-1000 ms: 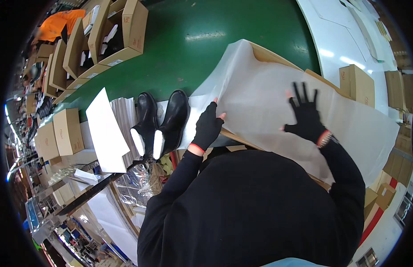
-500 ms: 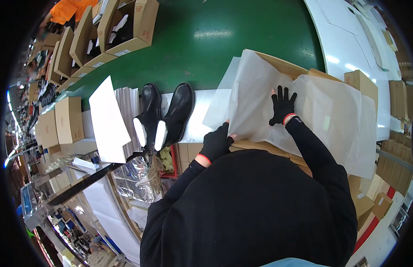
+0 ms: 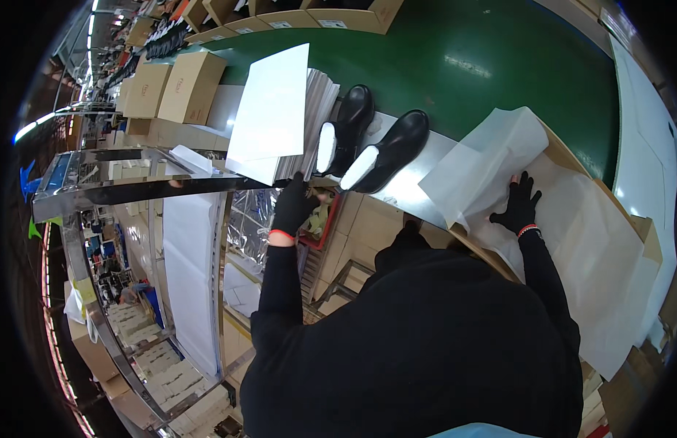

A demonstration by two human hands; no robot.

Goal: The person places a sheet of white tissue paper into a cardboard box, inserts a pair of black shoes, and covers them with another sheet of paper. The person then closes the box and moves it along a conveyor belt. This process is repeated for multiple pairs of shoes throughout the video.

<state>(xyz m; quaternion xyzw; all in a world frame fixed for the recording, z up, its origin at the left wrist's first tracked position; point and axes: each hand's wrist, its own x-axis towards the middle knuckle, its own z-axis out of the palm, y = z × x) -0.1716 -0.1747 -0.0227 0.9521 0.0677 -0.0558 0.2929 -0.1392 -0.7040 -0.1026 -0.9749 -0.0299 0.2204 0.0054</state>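
Observation:
My right hand (image 3: 519, 204), in a black glove with bare fingertips, lies with fingers spread on white tissue paper (image 3: 572, 219) lining an open cardboard box (image 3: 570, 155). My left hand (image 3: 293, 208), gloved the same way, reaches to the near edge of a stack of white sheets (image 3: 318, 117); its thumb stands apart from the fingers, and nothing shows in its grasp. Whether the fingertips touch the stack, I cannot tell. Between stack and box lie two black ankle boots, the left boot (image 3: 353, 117) and the right boot (image 3: 403, 146), white material showing at their openings.
A green work table (image 3: 470, 95) with a pale metal edge spreads ahead. Open cardboard boxes (image 3: 353, 20) line its far side. Closed cartons (image 3: 192, 87) stand at the left. A metal rack bar (image 3: 134, 198) runs beside my left arm, above a red crate (image 3: 327, 226).
My left hand has left the tissue paper and box and moved left to the paper stack. My right hand stays spread on the tissue. The view has turned to the left.

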